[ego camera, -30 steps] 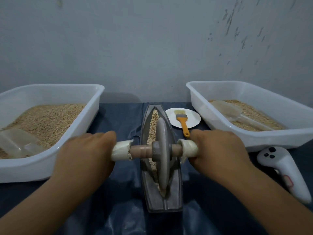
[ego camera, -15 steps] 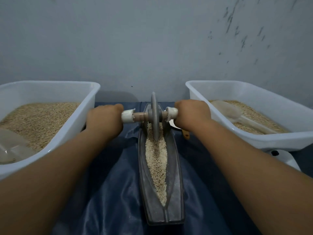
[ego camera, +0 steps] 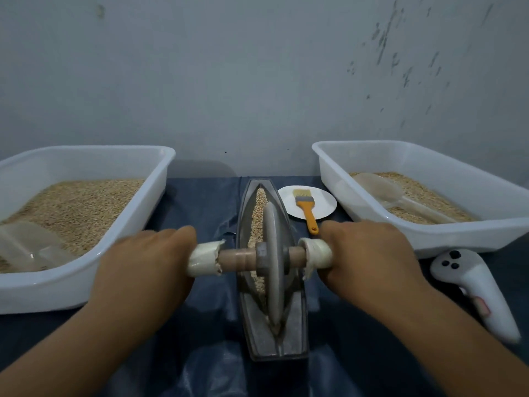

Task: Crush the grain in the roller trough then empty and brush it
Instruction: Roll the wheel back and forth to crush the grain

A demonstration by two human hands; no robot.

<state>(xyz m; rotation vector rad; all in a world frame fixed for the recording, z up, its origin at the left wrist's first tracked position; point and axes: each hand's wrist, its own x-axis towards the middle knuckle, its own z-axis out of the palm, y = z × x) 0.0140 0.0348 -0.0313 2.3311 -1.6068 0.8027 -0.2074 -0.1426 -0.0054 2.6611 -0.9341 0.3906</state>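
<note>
Surface: dark blue sheet (ego camera: 200, 207) covering the work area, set against a pale grey wall (ego camera: 229, 81) with dark scuff marks at upper right.
Trough: long grey boat-shaped roller trough (ego camera: 294, 333) lying lengthwise at centre, pointed far end toward the wall.
Grain: pale grain (ego camera: 259, 207) visible in the trough channel beyond the wheel and beside it.
Roller: grey disc wheel (ego camera: 272, 253) standing on edge in the channel, on a wooden axle (ego camera: 236, 259) with white-wrapped ends.
Left hand: left hand (ego camera: 143, 270) with fingers fully curled around the left white-wrapped grip (ego camera: 203, 259).
Right hand: right hand (ego camera: 369, 259) with fingers fully curled around the right grip (ego camera: 317, 253).
Left tub: white tub (ego camera: 86, 282) holding grain and a clear scoop (ego camera: 28, 247).
Right tub: white tub (ego camera: 458, 236) holding grain and a translucent spoon (ego camera: 380, 190).
Brush: orange-handled brush (ego camera: 306, 207) resting on a white plate (ego camera: 323, 202), between trough and right tub.
Controller: white handheld controller (ego camera: 472, 287) on the sheet, just in front of the right tub.
</note>
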